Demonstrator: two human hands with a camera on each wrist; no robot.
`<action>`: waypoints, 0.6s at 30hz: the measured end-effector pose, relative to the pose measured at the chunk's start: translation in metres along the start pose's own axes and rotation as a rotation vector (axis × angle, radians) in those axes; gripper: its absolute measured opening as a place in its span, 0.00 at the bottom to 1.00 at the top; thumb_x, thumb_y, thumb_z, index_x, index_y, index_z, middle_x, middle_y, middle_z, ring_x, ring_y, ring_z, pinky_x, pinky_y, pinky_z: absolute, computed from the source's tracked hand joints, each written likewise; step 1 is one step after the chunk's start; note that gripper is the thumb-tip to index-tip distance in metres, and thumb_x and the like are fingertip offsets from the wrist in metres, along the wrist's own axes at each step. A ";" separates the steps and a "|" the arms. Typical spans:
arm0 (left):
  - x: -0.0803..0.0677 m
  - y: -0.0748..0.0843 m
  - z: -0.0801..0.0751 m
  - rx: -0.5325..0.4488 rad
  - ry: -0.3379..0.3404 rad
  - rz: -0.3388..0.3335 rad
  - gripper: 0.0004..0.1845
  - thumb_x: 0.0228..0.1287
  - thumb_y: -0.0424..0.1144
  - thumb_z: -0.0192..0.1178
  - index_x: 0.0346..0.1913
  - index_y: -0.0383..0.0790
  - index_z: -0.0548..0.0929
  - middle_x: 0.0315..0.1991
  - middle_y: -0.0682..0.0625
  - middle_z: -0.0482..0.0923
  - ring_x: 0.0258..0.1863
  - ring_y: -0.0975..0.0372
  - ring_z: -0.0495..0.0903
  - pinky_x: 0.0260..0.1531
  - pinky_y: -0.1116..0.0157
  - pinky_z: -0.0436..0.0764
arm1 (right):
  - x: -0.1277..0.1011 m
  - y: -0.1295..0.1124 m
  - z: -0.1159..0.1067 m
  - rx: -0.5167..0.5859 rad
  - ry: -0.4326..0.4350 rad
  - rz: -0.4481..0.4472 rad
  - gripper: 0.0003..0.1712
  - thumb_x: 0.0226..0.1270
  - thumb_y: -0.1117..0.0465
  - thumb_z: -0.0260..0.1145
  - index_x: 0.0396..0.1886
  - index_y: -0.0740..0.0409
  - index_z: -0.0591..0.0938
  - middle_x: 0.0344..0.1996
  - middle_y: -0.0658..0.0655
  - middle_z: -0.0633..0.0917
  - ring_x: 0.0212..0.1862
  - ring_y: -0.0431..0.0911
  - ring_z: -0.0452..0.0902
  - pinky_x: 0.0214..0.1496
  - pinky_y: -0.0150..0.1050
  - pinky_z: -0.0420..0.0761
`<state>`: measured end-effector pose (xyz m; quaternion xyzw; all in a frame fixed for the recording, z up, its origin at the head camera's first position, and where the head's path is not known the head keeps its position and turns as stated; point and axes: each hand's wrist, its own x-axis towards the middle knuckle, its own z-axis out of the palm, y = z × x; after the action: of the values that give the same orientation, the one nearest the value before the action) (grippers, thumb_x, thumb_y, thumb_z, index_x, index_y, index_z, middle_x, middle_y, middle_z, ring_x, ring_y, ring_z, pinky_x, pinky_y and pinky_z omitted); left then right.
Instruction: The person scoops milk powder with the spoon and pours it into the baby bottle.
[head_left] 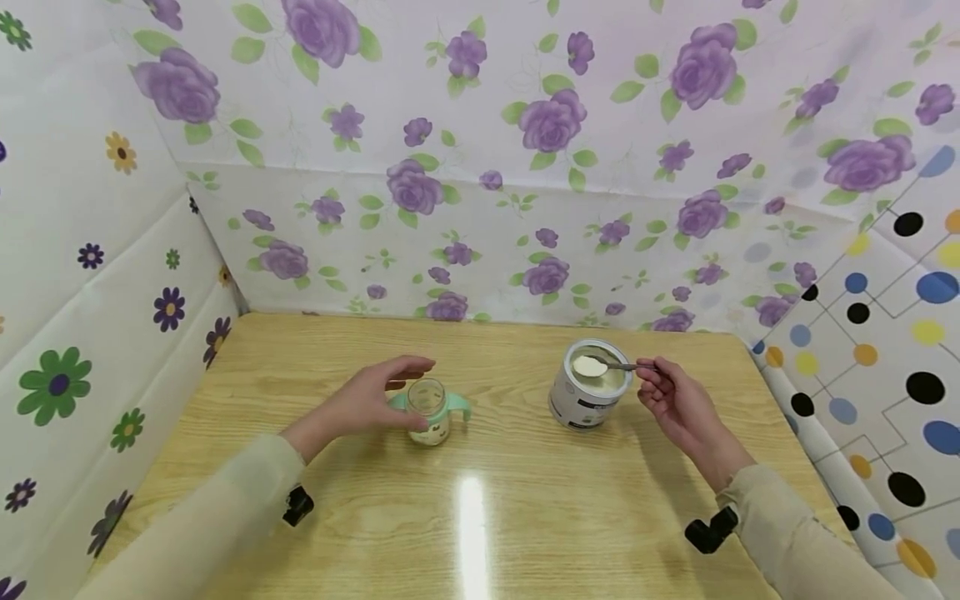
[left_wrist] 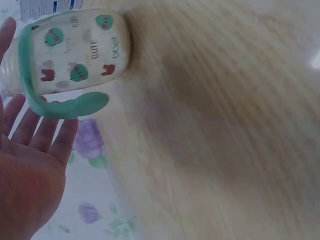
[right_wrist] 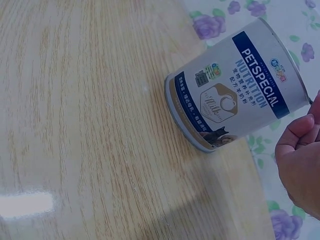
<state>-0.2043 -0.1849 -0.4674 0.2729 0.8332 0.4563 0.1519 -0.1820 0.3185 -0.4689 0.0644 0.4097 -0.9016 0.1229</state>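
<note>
On the wooden table point(head_left: 480, 533), nearest the camera, both sleeved forearms are seen. The left hand point(head_left: 367, 400) is held open, fingers relaxed, beside and over the small bottle point(head_left: 429, 411) with green handles, which stands open-mouthed left of centre; actual contact cannot be confirmed. The right hand point(head_left: 678, 400) pinches the spoon point(head_left: 611, 364), its bowl heaped with white powder above the open powder tin point(head_left: 590, 385). The scooping step is judged done; next, a level carry across to the bottle's narrow mouth is called for. Powder level in the tin is hard to judge, and the spoon is cut off in the right wrist view.
</note>
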 end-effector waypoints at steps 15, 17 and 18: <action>-0.004 -0.018 0.021 -0.128 0.084 -0.055 0.38 0.60 0.46 0.82 0.73 0.50 0.79 0.64 0.45 0.83 0.65 0.49 0.80 0.63 0.47 0.79 | -0.001 0.000 0.000 -0.025 0.033 0.001 0.23 0.91 0.56 0.51 0.48 0.63 0.89 0.35 0.53 0.91 0.34 0.41 0.83 0.43 0.35 0.81; -0.004 -0.019 0.022 -0.139 0.090 -0.046 0.37 0.61 0.45 0.82 0.73 0.50 0.79 0.64 0.46 0.83 0.66 0.49 0.80 0.63 0.47 0.79 | -0.001 0.000 0.000 -0.020 0.035 0.001 0.23 0.91 0.56 0.50 0.48 0.64 0.89 0.35 0.54 0.91 0.34 0.41 0.83 0.43 0.35 0.81; -0.005 -0.020 0.022 -0.144 0.092 -0.043 0.37 0.61 0.45 0.82 0.72 0.50 0.79 0.64 0.46 0.83 0.65 0.49 0.80 0.63 0.47 0.79 | -0.001 -0.001 0.000 -0.016 0.035 0.000 0.24 0.91 0.56 0.50 0.47 0.64 0.89 0.35 0.54 0.91 0.34 0.41 0.83 0.43 0.35 0.81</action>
<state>-0.1955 -0.1812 -0.4958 0.2222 0.8099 0.5238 0.1423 -0.1811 0.3190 -0.4680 0.0790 0.4189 -0.8971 0.1160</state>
